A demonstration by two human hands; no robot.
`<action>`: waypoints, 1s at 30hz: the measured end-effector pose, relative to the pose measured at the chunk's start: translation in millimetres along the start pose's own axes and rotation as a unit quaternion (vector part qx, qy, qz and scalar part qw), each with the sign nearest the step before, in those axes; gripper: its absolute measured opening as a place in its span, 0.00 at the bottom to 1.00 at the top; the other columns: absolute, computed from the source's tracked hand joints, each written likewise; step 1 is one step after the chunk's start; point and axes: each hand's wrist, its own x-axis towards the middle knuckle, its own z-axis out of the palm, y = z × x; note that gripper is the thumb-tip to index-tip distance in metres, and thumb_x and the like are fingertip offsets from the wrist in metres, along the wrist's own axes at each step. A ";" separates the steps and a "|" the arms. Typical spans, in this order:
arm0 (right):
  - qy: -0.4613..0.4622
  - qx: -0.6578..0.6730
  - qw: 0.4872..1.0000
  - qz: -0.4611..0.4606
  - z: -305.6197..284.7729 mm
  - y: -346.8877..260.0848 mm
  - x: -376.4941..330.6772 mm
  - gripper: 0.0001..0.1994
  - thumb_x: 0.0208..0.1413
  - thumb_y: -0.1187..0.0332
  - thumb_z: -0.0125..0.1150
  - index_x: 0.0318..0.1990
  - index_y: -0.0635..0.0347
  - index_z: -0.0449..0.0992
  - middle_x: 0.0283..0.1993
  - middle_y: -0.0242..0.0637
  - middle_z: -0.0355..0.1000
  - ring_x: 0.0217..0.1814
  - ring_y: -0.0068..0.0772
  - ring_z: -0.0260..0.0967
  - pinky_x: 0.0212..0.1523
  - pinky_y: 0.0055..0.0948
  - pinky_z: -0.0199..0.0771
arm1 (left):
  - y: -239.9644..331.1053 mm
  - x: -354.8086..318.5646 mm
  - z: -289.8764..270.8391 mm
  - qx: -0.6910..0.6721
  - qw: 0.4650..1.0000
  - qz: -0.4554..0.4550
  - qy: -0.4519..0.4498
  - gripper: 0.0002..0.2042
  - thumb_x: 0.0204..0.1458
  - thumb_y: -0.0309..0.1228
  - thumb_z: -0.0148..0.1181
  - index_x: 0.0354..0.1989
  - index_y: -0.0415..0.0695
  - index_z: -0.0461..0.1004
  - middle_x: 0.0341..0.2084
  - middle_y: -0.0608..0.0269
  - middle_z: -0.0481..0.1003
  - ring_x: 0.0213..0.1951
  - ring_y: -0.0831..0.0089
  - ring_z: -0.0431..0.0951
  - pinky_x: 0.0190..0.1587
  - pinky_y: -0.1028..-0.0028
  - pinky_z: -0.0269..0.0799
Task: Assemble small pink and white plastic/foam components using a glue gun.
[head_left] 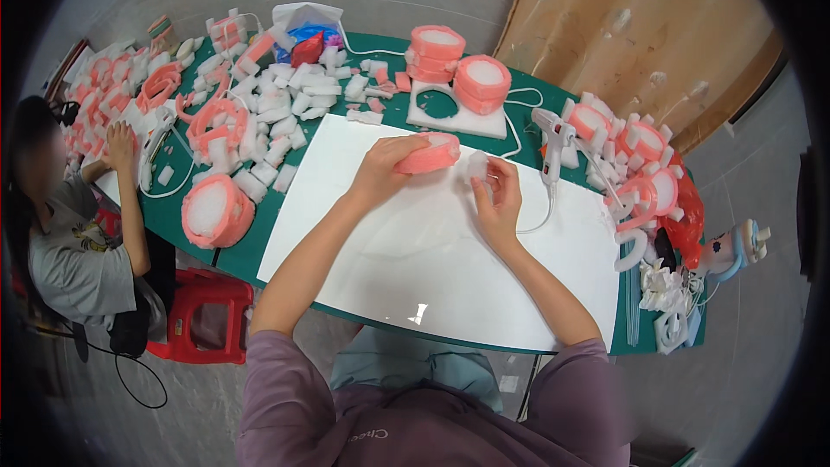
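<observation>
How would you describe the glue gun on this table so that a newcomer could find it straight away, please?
Start at the big white sheet on the green table and go to its far right corner. The glue gun stands there, just beyond the right hand. It is the only white pistol-shaped tool with a cord; its neighbours are pink and white foam pieces.

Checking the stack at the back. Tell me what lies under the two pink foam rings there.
The pink foam rings rest on a white foam slab with a round hole cut in it, lying on the green table. The slab's surface directly beneath the rings is covered.
</observation>
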 end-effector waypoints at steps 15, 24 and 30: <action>-0.002 -0.003 1.000 0.011 0.2 -9.7 5.6 0.16 0.43 0.77 0.57 0.43 0.64 0.66 0.37 0.40 0.63 0.39 0.32 0.64 0.40 0.24 0.66 | 6.6 1.9 4.7 0.020 0.999 0.030 -0.026 0.20 0.31 0.19 0.59 0.38 0.44 0.73 0.39 0.61 0.73 0.41 0.65 0.72 0.44 0.72 0.65; -0.009 -0.017 1.000 0.006 -2.0 -8.7 1.8 0.14 0.41 0.77 0.61 0.39 0.67 0.71 0.29 0.38 0.63 0.29 0.28 0.64 0.33 0.21 0.67 | 10.8 2.5 -3.0 0.046 0.994 0.085 -0.049 0.21 0.29 0.18 0.58 0.39 0.42 0.72 0.38 0.59 0.73 0.41 0.65 0.73 0.45 0.70 0.66; -0.010 -0.005 1.000 0.003 0.1 -10.3 1.8 0.14 0.41 0.77 0.62 0.39 0.68 0.72 0.27 0.38 0.62 0.27 0.28 0.64 0.29 0.21 0.68 | 9.8 -0.1 -4.4 0.040 0.994 0.085 -0.059 0.22 0.28 0.18 0.58 0.39 0.42 0.72 0.38 0.60 0.73 0.42 0.64 0.72 0.48 0.68 0.66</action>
